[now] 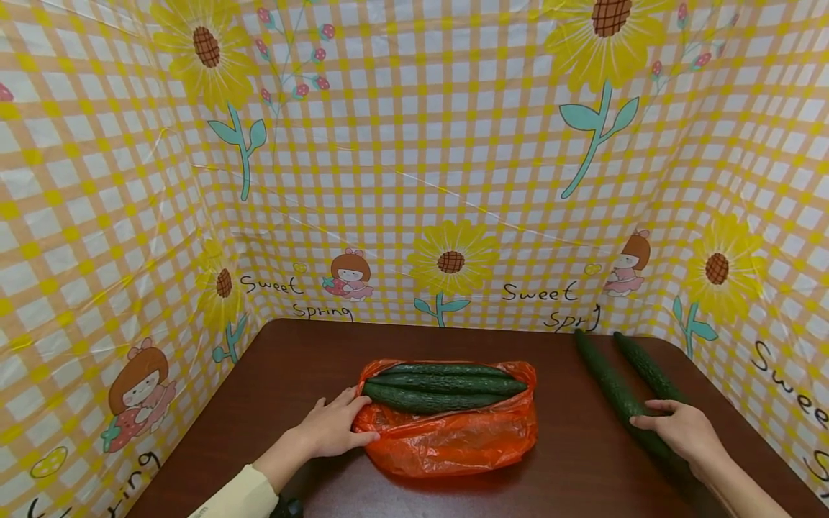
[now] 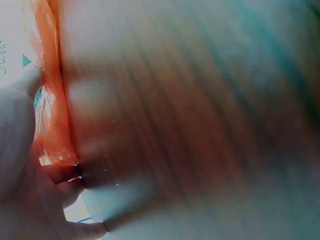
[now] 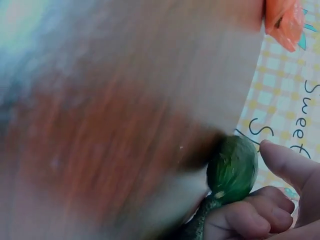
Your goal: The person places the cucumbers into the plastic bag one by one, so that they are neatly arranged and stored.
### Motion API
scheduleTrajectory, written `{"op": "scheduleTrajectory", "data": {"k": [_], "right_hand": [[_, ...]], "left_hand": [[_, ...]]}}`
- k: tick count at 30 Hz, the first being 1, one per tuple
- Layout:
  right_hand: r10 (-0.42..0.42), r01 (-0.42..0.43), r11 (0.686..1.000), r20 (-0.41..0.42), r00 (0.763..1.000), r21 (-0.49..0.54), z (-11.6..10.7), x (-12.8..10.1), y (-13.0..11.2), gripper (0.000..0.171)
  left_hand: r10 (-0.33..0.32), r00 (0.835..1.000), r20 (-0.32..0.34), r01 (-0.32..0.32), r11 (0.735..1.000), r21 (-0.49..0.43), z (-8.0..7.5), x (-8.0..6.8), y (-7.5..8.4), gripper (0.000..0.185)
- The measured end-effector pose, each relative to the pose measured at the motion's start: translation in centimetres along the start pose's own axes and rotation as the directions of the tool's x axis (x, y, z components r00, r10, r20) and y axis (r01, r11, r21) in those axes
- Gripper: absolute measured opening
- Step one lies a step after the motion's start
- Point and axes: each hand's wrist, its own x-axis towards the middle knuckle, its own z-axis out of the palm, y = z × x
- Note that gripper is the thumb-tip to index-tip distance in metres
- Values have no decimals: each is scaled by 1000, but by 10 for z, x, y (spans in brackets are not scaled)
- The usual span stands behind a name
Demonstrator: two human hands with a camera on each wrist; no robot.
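An orange-red plastic bag (image 1: 453,450) lies on its side on the table, with three dark green cucumbers (image 1: 447,381) visible in its open mouth. My left hand (image 1: 333,424) rests on the bag's left end, fingers spread and the thumb on its front. In the left wrist view, the bag's crumpled edge (image 2: 55,100) runs beside that hand. On the right, two more cucumbers lie side by side. My right hand (image 1: 686,432) holds the nearer one, the left cucumber (image 1: 605,370), between thumb and curled fingers; its rounded end (image 3: 234,167) shows in the right wrist view. The right cucumber (image 1: 648,367) is partly behind the hand.
The dark brown table (image 1: 304,360) has rounded back corners. A yellow checked sheet (image 1: 401,180) with sunflowers and lettering rises behind it and on both sides. A small black object (image 1: 288,507) sits by the left sleeve (image 1: 242,493) at the front.
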Motion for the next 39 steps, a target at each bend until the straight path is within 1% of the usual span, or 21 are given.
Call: {"op": "scheduleTrajectory", "data": {"k": [2, 4, 7, 13, 19, 23, 29, 39], "right_hand": [[9, -10, 999, 16, 1000, 47, 2, -1, -1, 86], [12, -13, 997, 15, 1000, 76, 3, -1, -2, 82], [7, -7, 995, 1, 1000, 101, 3, -2, -2, 80], [22, -18, 991, -30, 999, 129, 5, -5, 0, 84], [26, -20, 992, -45, 999, 124, 6, -3, 2, 87], [29, -26, 990, -22, 999, 137, 8, -5, 4, 92], [32, -29, 985, -12, 999, 169, 9, -2, 6, 100], [14, -15, 989, 6, 1000, 150, 11, -1, 2, 103]], "left_hand": [[1, 1000, 1, -1, 1000, 4, 0, 0, 0, 80], [2, 1000, 0, -2, 1000, 5, 0, 1, 0, 80], [5, 1000, 0, -5, 1000, 3, 0, 1, 0, 81], [5, 1000, -5, -5, 1000, 4, -1, 2, 1, 79], [4, 1000, -7, -4, 1000, 9, -2, 2, 1, 79], [1, 1000, -1, -1, 1000, 4, -2, 1, 0, 79], [5, 1000, -7, -4, 1000, 6, -3, 1, 0, 79], [-1, 1000, -8, 2, 1000, 14, -4, 1, -1, 78]]}}
